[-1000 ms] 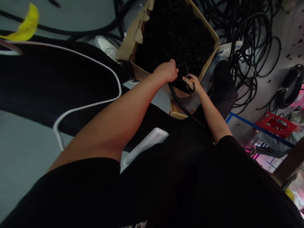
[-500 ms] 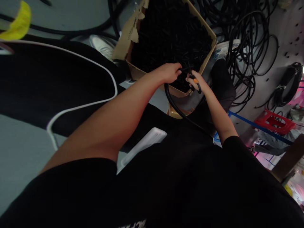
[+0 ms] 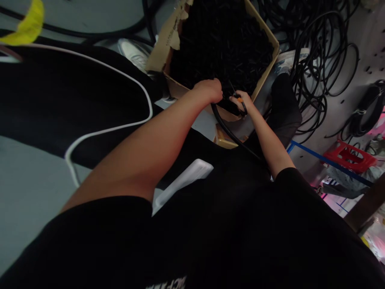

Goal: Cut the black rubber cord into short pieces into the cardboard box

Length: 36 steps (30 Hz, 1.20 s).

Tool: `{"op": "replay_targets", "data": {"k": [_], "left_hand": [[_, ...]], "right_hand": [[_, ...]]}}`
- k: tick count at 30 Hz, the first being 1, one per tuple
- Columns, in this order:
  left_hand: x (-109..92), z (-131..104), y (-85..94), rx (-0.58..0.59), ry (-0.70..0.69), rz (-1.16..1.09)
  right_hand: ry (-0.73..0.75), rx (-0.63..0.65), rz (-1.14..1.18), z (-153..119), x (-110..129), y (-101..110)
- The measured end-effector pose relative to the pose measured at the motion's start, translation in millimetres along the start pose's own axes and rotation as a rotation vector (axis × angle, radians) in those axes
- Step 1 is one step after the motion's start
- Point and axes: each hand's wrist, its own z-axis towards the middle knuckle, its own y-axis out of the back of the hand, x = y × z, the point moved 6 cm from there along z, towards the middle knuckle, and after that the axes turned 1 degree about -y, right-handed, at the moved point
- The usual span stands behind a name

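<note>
My left hand (image 3: 212, 90) is closed around a black rubber hose (image 3: 224, 127), which curves from under it down toward my lap. In my right hand (image 3: 243, 100) is a pair of scissors (image 3: 240, 99) with black and orange handles, the blades pointing up and left over the box. Both hands are above the near edge of a cardboard box (image 3: 179, 89). Many short black cut pieces (image 3: 222, 44) fill it. The hose's end near my left hand is hidden by the fingers and the dark background.
Black hose lies in a tangled heap (image 3: 319, 56) right of the box, with a tied coil (image 3: 368, 108) farther right. A red stool (image 3: 350, 156) stands beyond a blue bar (image 3: 327, 162). A white cable (image 3: 108, 130) crosses my leg. A yellow item (image 3: 230, 140) lies below the box.
My left hand has moved slightly left relative to the box. My right hand with the scissors has shifted left and turned so the blades show more clearly. The view has shifted slightly.
</note>
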Motion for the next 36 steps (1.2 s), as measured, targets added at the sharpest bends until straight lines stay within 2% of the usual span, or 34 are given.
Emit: {"op": "replay_targets", "data": {"k": [3,8,11,16,20,24,31,33,36], "left_hand": [[3.8,4.6,-3.7,-0.003,0.012,0.029],[-1.8,-1.9,-2.6,0.006,-0.028,0.051],[-13.4,-13.1,1.0,-0.013,-0.108,0.011],[-33.1,-27.4,4.3,-0.069,-0.258,-0.095],[-39.9,-31.2,4.6,-0.074,-0.320,-0.086],[-41.2,-33.6,7.1,-0.075,-0.332,-0.068],[-28.6,-25.4,16.6,-0.123,-0.219,-0.152],[-26.7,-21.6,15.9,-0.106,-0.210,-0.186],[-29.0,-19.5,7.6,-0.012,-0.238,-0.295]], "right_hand": [[-0.077,-0.042,-0.026,-2.4,-8.3,-6.1],[-0.069,0.042,0.137,-12.5,-14.4,-5.3],[0.001,0.065,0.140,-25.4,-10.6,13.2],[0.151,-0.049,-0.009,-46.3,5.6,51.7],[0.269,-0.060,-0.034,-46.8,13.1,65.6],[0.285,-0.041,-0.070,-38.2,12.1,68.4],[0.125,-0.108,-0.038,-33.8,0.5,68.4],[0.078,-0.107,0.008,-35.5,-10.6,62.8],[0.061,-0.037,0.131,-42.0,-25.9,47.9]]}}
